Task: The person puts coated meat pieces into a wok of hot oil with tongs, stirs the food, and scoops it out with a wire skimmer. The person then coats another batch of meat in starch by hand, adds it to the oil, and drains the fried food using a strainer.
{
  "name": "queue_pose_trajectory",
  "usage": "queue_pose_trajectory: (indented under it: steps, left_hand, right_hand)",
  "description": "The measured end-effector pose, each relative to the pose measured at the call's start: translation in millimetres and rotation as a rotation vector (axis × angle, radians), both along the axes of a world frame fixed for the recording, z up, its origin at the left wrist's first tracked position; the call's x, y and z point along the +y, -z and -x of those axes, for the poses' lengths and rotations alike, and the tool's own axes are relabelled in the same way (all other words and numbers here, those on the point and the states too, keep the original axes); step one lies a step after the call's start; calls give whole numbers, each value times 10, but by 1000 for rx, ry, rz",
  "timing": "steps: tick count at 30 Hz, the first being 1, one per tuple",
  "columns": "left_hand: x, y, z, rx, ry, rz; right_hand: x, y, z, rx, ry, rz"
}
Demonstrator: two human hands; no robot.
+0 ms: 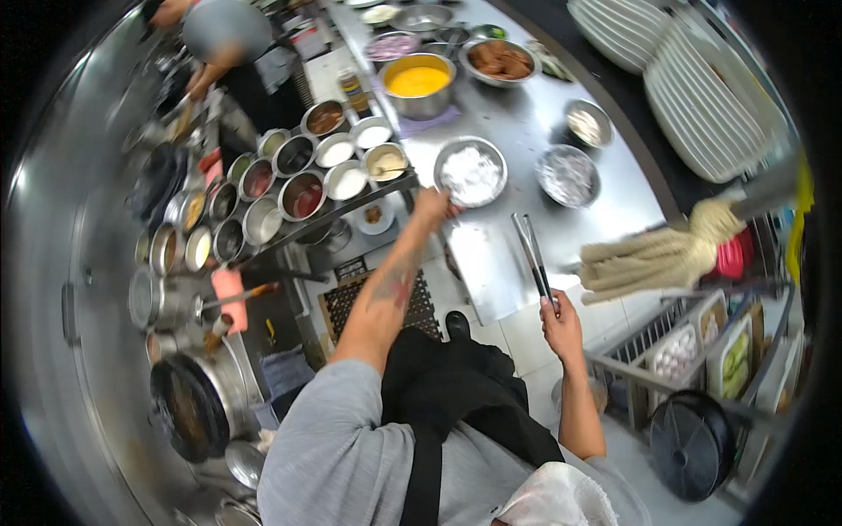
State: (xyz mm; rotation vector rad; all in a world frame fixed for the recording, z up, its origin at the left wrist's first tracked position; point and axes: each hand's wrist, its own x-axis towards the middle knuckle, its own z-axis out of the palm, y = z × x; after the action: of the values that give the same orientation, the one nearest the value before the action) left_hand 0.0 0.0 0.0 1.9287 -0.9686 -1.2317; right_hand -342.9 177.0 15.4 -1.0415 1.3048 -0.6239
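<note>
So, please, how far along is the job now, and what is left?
Setting out looks done: the bowl of white contents and the pot of yellow liquid stand on the steel counter. In hand now: the left hand is at that bowl's rim; the right hand holds tongs, with nothing visible between the tips. Handling the white contents is probably left, but how much I cannot tell.

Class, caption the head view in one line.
Left hand at a metal bowl of white contents; right hand holding tongs by a steel counter.
</note>
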Motion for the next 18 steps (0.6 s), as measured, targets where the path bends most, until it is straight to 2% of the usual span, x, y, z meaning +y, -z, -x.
queue_pose_trajectory:
  steps: [1,2,3,5,6,7,9,11,13,15,16,17,18]
  left_hand:
    - [360,-229,283,94,-141,19]
    - [661,-228,423,262,-283,72]
    - [579,316,1456,789,-429,175]
    - [1045,443,1236,856,-592,242]
    - [1579,224,672,725,-587,235]
    - [1929,180,410,665,-585,242]
    - [2650,196,-223,377,-641,364]
    - [3360,-78,-817,-55,-720,377]
    - [4027,-563,-1289,-311,-876,343]
    - [4657,-946,-1686,-436,-992,309]
    - [4941,-1007,-1875,-516,-1028,273]
    - [5233,-859,-2122,-589,-1093,301]
    - [5514,-935,-2281,-567,-1171,294]
  right_hand:
    - [-163,-56,19,35,-41,63]
    - [-327,-167,32,111,-95,224]
    - [-765,-599,735,407,-163,468]
    - [-1048,-757,356,411,-412,611]
    - [-960,-796,-182,376,-516,684]
    - [-953,-1061,-543,468,-690,615]
    - [-827,-1154,-1316,539,-918,790]
    - [-613,-1231,-2155,417,-1108,1137]
    - [-224,-1428,-3066,316,-1257,1316]
    - [270,-1689,-3894,190,-1359,1535]
    - [545,-1721,-4298,137,-1392,1653]
    - [810,-1737,-4672,81,-1414,1765]
    - [1054,-1782,-5031,73,-1452,1834]
